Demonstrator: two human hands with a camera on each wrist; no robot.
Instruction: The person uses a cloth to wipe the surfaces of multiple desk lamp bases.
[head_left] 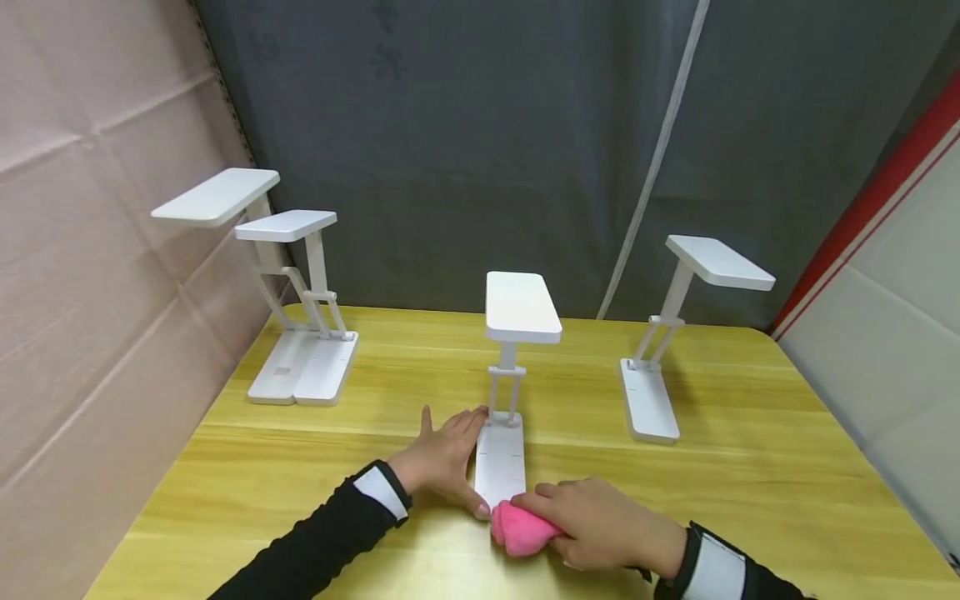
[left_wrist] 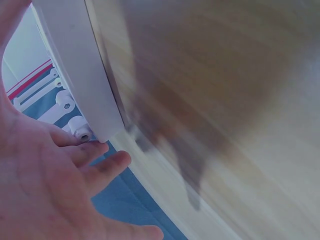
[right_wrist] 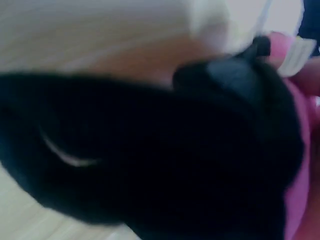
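In the head view a white folding stand (head_left: pixel 500 458) stands upright, its flat base on the table and a rectangular plate (head_left: pixel 521 307) on a hinged arm above. Beside the base's left edge lies my left hand (head_left: pixel 444 460), fingers spread and straight, with the thumb at the near left corner. The left wrist view shows those fingertips (left_wrist: pixel 120 159) around the base's edge (left_wrist: pixel 82 70), close to the hinge. My right hand (head_left: pixel 611 525) grips a bunched pink cloth (head_left: pixel 522 531) at the base's near end. Dark fabric (right_wrist: pixel 150 155) hides most of the right wrist view.
Two similar white stands (head_left: pixel 326 367) sit side by side at the back left of the wooden table (head_left: pixel 397 367). Another white stand (head_left: pixel 649 404) is at the right. A dark grey curtain (head_left: pixel 465 150) hangs behind the table, with pale panels at both sides.
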